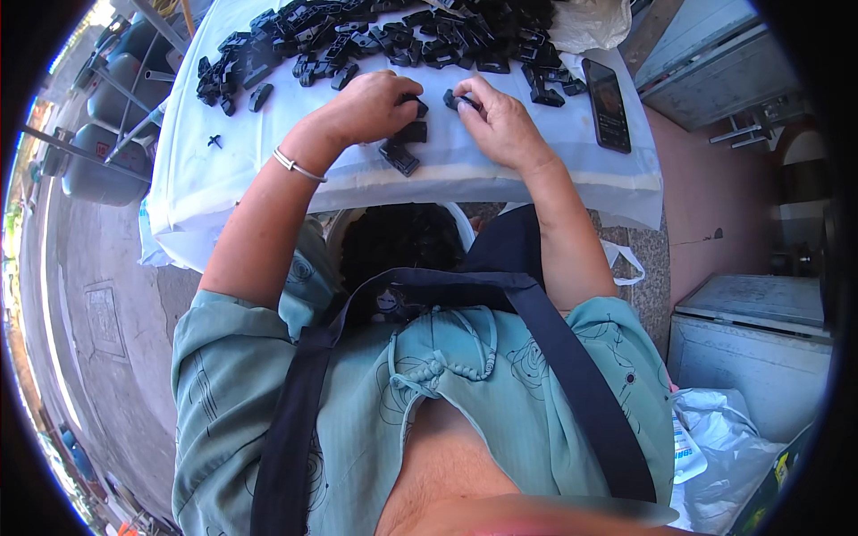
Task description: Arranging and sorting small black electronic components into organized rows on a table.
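My left hand (380, 100) is closed over a small black plastic part (415, 104), of which only an end shows past the fingers. Across a narrow gap, my right hand (493, 118) pinches another black plastic part (453, 98) between thumb and fingers. Both hands are above the white-covered table (268, 134). Just below my left hand lie two loose black parts, the nearer one a notched block (399, 158). A large heap of similar black parts (357, 40) spreads along the far side of the table.
A phone (608, 105) lies at the table's right edge, near a white bag (590, 22). A tub of dark pieces (402, 237) stands below the front edge. A tiny black piece (214, 141) lies left. Grey tanks (107, 165) stand beyond the table; a metal cabinet (751, 344) is at right.
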Tool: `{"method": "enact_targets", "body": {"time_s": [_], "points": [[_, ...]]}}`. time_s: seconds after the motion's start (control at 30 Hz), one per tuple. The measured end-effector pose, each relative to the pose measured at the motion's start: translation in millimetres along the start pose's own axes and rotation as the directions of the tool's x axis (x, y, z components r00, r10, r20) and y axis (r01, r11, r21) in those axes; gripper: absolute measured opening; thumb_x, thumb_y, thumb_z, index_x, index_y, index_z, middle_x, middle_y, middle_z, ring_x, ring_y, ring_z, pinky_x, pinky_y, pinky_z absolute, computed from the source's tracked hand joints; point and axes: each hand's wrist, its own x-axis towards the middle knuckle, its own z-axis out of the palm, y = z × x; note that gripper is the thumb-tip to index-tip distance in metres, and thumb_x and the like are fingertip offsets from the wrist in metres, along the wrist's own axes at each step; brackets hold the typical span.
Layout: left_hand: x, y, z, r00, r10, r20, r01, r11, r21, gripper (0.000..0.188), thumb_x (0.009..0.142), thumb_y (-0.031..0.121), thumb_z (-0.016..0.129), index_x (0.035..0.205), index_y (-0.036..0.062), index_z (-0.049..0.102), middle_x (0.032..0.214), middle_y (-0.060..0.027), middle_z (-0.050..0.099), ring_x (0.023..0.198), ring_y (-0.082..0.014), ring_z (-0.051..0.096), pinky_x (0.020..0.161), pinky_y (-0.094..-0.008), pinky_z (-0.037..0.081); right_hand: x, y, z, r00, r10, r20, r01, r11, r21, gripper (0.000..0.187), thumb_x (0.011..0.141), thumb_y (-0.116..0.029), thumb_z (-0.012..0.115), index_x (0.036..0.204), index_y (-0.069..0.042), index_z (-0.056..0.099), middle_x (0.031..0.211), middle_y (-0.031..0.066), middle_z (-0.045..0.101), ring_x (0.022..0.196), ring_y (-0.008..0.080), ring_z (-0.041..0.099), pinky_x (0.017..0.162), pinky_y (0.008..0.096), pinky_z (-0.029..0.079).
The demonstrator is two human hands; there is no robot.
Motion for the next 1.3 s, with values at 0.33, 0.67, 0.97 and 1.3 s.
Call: {"method": "enact_targets", "body": {"time_s": [0.33, 0.67, 0.97, 1.3], "points": [[3.5, -27.5, 8.7, 0.991, 0.105, -0.079, -0.105, 0.994, 0.013, 0.033, 0.075, 0.015, 0.073, 0.107, 0.0109, 0.068, 0.104, -0.0136, 0.065, 0.091, -0.0289, 0.064, 0.081, -0.0363, 0.052, -4.0, 2.8, -9.9, 0.996, 0.09, 0.022, -0.081, 0.957, -0.279, 0.021, 0.088, -0.019, 0.06, 0.101, -0.006, 0.05, 0.089, 0.0164, 0.065, 0.083, 0.0339, 0.064, 0.071, 0.0403, 0.051], [-0.7, -31.3, 20.4, 0.981, 0.045, -0.19, -0.051, 0.998, -0.029, 0.035, 0.075, 0.02, 0.076, 0.107, 0.0102, 0.065, 0.096, -0.0107, 0.067, 0.083, -0.0281, 0.065, 0.077, -0.0361, 0.052, 14.7, -17.9, 17.4, 0.929, -0.259, -0.264, 0.301, 0.944, 0.132, 0.02, 0.083, -0.007, 0.065, 0.103, -0.006, 0.06, 0.099, 0.009, 0.065, 0.092, 0.0267, 0.063, 0.081, 0.0329, 0.05], [-2.1, -33.9, 19.4, 0.981, -0.001, -0.194, -0.05, 0.965, -0.258, 0.06, 0.071, 0.019, 0.079, 0.125, 0.0098, 0.053, 0.097, -0.0133, 0.068, 0.083, -0.0263, 0.066, 0.077, -0.035, 0.054, 27.7, -9.9, 36.8, 0.904, -0.408, -0.125, 0.417, 0.908, 0.046, 0.032, 0.082, -0.01, 0.067, 0.113, -0.009, 0.066, 0.111, 0.01, 0.066, 0.103, 0.0258, 0.062, 0.089, 0.0357, 0.05], [-9.0, -34.2, 22.4, 0.95, 0.069, -0.306, -0.101, 0.991, -0.089, 0.054, 0.07, 0.02, 0.08, 0.118, 0.0085, 0.058, 0.096, -0.0093, 0.065, 0.076, -0.0206, 0.061, 0.07, -0.0322, 0.053, 15.9, -24.5, 19.3, 0.937, -0.337, 0.088, 0.347, 0.927, -0.141, 0.034, 0.089, -0.02, 0.058, 0.122, -0.012, 0.062, 0.121, 0.0082, 0.062, 0.115, 0.0261, 0.054, 0.099, 0.0414, 0.039]]}}
